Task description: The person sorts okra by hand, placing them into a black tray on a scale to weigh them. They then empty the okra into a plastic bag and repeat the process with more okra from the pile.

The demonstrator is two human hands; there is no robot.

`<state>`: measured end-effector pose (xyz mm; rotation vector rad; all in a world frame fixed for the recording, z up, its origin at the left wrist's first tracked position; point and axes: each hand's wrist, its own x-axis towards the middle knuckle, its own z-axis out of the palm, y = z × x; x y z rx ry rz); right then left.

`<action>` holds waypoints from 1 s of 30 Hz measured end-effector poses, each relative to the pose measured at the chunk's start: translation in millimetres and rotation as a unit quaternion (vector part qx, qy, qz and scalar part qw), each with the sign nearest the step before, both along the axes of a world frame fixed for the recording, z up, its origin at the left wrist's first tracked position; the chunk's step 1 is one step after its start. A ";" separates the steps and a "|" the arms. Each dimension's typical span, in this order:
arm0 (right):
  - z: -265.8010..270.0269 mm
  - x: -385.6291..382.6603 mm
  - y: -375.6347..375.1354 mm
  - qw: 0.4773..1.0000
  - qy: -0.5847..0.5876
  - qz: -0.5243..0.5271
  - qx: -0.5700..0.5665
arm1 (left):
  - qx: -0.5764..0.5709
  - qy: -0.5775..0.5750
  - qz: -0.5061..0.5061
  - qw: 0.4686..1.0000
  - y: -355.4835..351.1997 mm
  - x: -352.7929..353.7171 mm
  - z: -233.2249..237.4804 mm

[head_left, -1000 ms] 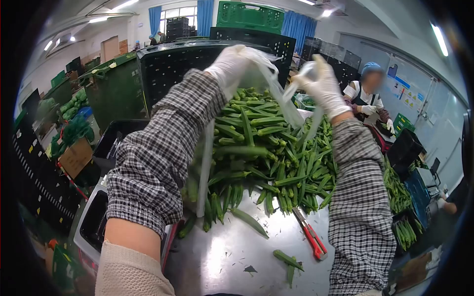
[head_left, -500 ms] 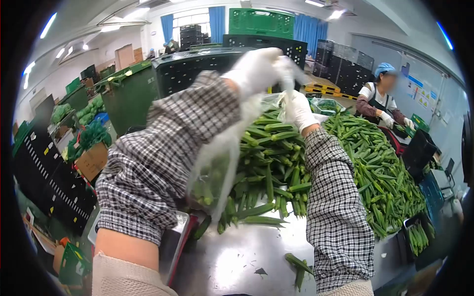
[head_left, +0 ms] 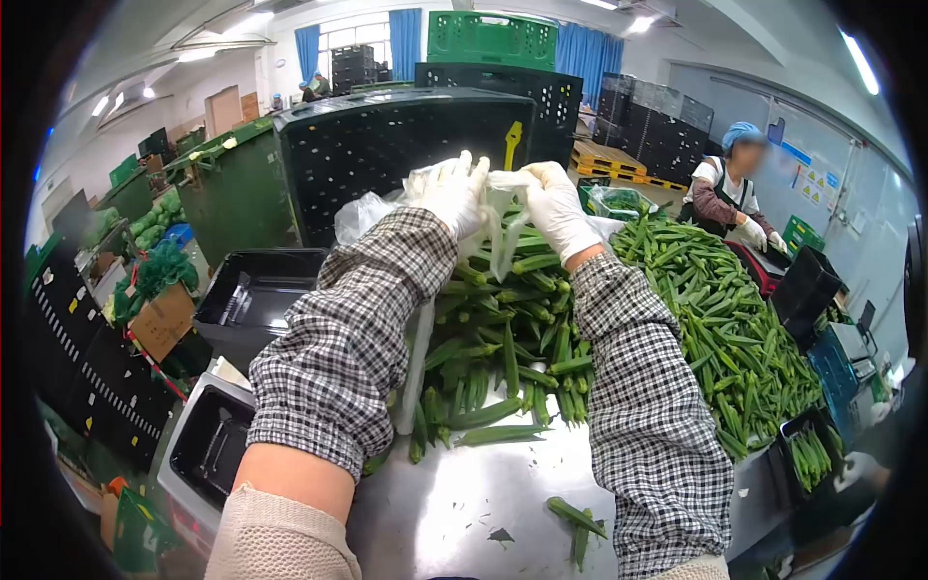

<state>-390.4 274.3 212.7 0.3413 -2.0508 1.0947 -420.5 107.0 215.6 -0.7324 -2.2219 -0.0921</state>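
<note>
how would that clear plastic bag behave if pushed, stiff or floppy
The plastic bag is probably floppy, since its film hangs in loose folds between the left hand and right hand. It looks thin and see-through, so it may tear if snagged.

— From where does the view look?
— From 1 camera worn on the head, above and behind the left hand [head_left: 449,200] and right hand [head_left: 561,215].
— Which way does it face?
— Forward and slightly down, along 2 checked sleeves [head_left: 657,416] that run from the lower edge to the hands.
— How near?
— Close; the wide, dark-rimmed field spans the metal table [head_left: 474,512] on the near side of the hands to the blue curtains [head_left: 592,66] far beyond them.
</note>
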 end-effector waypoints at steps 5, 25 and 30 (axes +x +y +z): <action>4.7 6.6 -13.4 0.975 -0.076 0.128 -0.162 | 0.311 -0.388 -0.214 0.841 32.6 -55.5 -26.2; -52.4 230.3 76.8 0.935 -0.259 0.192 -0.150 | 0.174 -0.225 -0.292 0.913 60.8 152.9 -38.5; -44.1 225.8 80.5 0.962 -0.002 -0.052 0.267 | 0.184 -0.242 -0.328 0.894 52.6 186.3 -27.2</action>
